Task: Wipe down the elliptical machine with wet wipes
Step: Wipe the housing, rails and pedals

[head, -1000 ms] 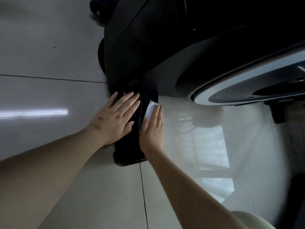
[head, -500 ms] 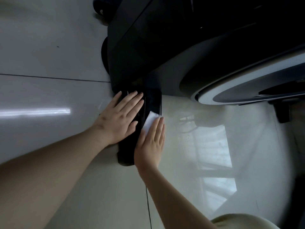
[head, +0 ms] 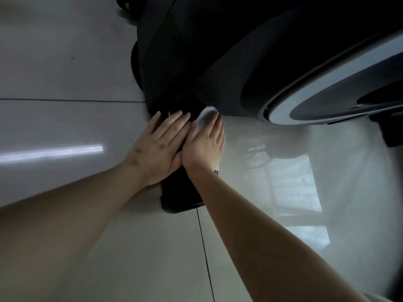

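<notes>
Both hands lie flat, fingers straight and close together, gripping nothing. The left hand (head: 157,147) rests palm-down on the left part of the black base bar (head: 181,192) of the elliptical machine (head: 218,51), its fingertips reaching where the bar meets the dark housing. The right hand (head: 204,144) presses the white wet wipe (head: 206,115) down under its straight fingers; nothing is pinched or curled round it. The wipe shows only past the fingertips, at the far end of the bar, right against the foot of the housing. The 2 hands touch along their inner edges.

The bar sticks out toward the person across a glossy pale tiled floor (head: 65,62), ending over a dark grout line (head: 205,247). To the right, the round flywheel cover (head: 327,83) has a white ring. A small black wheel (head: 125,5) sits at the top edge. The tiles reflect a window (head: 294,192) on the right and a bright streak of light (head: 54,152) on the left. The room is dim.

Compared with 0.5 s ago, the right hand and wipe have slid further up the bar toward the housing and closer to the left hand, which has kept its place. Then, a strip of bar showed between the hands.
</notes>
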